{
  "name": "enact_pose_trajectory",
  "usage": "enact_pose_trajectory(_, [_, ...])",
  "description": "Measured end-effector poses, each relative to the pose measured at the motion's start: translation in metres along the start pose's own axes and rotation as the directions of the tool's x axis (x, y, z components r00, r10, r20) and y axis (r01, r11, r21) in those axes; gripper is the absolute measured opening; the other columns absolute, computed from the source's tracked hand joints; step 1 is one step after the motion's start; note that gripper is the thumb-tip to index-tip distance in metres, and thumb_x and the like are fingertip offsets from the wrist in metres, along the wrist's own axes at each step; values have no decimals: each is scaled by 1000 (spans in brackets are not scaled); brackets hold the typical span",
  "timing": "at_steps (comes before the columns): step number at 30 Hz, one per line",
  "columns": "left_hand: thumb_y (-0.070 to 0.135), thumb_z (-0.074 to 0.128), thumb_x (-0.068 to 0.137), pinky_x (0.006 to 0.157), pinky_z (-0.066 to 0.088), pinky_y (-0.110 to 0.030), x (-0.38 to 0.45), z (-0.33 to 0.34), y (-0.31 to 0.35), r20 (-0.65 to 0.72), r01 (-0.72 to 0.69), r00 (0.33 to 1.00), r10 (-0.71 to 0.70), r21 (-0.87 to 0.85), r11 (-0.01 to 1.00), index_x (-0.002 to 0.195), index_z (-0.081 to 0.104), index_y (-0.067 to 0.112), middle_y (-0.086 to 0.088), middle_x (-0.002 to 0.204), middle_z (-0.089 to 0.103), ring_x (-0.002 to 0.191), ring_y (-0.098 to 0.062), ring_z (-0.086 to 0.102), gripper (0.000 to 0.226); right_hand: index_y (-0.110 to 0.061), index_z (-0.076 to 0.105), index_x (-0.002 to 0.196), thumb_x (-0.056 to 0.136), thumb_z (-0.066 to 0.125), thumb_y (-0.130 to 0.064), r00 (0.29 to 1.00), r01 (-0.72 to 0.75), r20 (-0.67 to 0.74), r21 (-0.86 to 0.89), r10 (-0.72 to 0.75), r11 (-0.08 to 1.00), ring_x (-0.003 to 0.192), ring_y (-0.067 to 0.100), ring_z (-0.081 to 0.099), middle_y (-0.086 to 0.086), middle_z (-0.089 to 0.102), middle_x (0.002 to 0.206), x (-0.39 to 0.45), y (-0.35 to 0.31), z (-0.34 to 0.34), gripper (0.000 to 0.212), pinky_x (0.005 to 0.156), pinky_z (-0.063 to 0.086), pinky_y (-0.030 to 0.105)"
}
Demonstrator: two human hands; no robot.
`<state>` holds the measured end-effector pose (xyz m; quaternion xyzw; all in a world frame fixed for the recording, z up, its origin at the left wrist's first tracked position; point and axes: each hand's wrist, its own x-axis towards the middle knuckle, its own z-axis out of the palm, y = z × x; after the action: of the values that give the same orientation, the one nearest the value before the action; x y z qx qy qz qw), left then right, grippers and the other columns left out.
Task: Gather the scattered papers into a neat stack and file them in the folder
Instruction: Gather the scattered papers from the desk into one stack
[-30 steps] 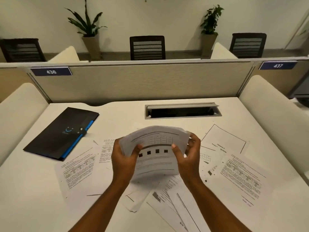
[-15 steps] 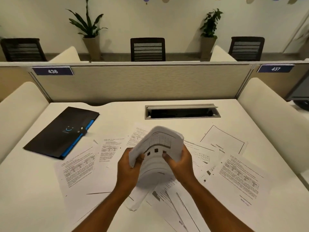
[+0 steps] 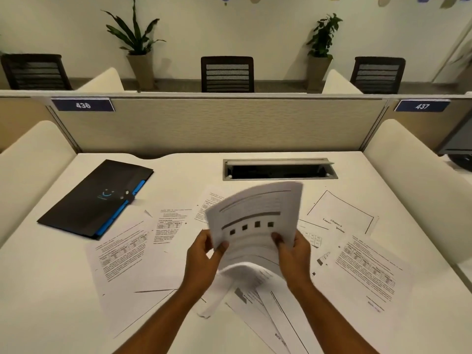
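Both hands pinch a bundle of papers (image 3: 255, 221) above the desk (image 3: 38, 302): left hand (image 3: 204, 259) and right hand (image 3: 293, 254) curl their fingers around its lower edges.

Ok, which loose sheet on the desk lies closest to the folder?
The sheet left of the hands: its far corner almost reaches the folder. The others lie farther right, by the bundle or beyond.

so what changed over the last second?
Both hands, left hand and right hand, kept hold of the bundle of papers, squeezed together, then spread apart again, tilting it right. The folder and the loose sheets on the desk stayed put.
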<state>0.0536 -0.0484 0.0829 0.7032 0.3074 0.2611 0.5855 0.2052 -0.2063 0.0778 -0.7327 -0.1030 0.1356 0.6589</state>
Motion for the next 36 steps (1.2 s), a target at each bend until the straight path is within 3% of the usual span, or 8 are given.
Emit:
enact_pose_trajectory(4, [51,65,83,91,44,-19,28,-20,-19,71,60,995,-75,189,980,108,60,27,14,111,64,107,-1,58,35,-29,69,103,89,76,-17,985,-129,-108,32,132,991,83,9,70,-10,75,91,18,10,-19,20,62,54,16])
enact_pose_trajectory(8, [29,69,89,85,47,-30,52,-40,-52,-84,132,991,-106,438,889,94,67,18,2,100,66,101,-18,61,13,-16,62,129,91,73,-14,948,-295,-120,12,295,955,96,26,67,6,71,114,17,40,-30,39,85,59,46])
enact_pose_trajectory(10, [24,72,86,87,48,-34,62,-50,-62,-153,166,983,-99,536,828,95,68,15,-4,102,65,104,-25,59,13,-17,60,133,91,73,-11,930,-346,-126,23,346,938,94,23,66,5,70,117,14,52,-32,44,90,57,46])
enact_pose_trajectory(19, [57,73,75,101,42,-47,94,-58,-72,-178,318,934,-309,808,497,142,38,12,-14,142,42,131,-34,40,88,-25,63,122,89,74,-7,897,-430,-109,1,427,903,88,13,66,-9,70,101,13,77,-34,39,64,55,27])
enact_pose_trajectory(22, [55,77,71,97,45,-47,98,-48,-73,-189,321,930,-316,838,443,139,37,13,-11,138,45,128,-33,42,90,-24,61,128,92,71,-9,918,-390,-108,-80,380,918,97,21,66,-3,69,114,12,79,-35,40,81,59,38])
enact_pose_trajectory(28, [36,74,82,98,48,-44,104,-46,-80,-155,399,901,-405,661,635,132,46,12,-11,129,61,120,-34,56,61,-18,53,141,95,68,-13,944,-327,-100,-173,314,929,113,24,58,-1,62,126,11,78,-29,49,102,49,52])
enact_pose_trajectory(33, [34,54,97,103,44,-41,89,-60,-79,-219,394,917,-332,609,688,135,51,7,-13,138,57,126,-34,54,47,-20,59,135,94,70,-15,939,-340,-98,-121,329,933,101,22,67,-2,69,115,14,73,-19,43,88,57,44])
enact_pose_trajectory(36, [38,52,96,97,49,-43,74,-79,-80,-272,432,900,-341,661,614,130,55,7,-14,130,61,118,-34,56,46,-23,60,134,93,71,-15,941,-335,-85,-102,327,937,94,15,67,-7,70,109,15,66,-7,43,81,56,38])
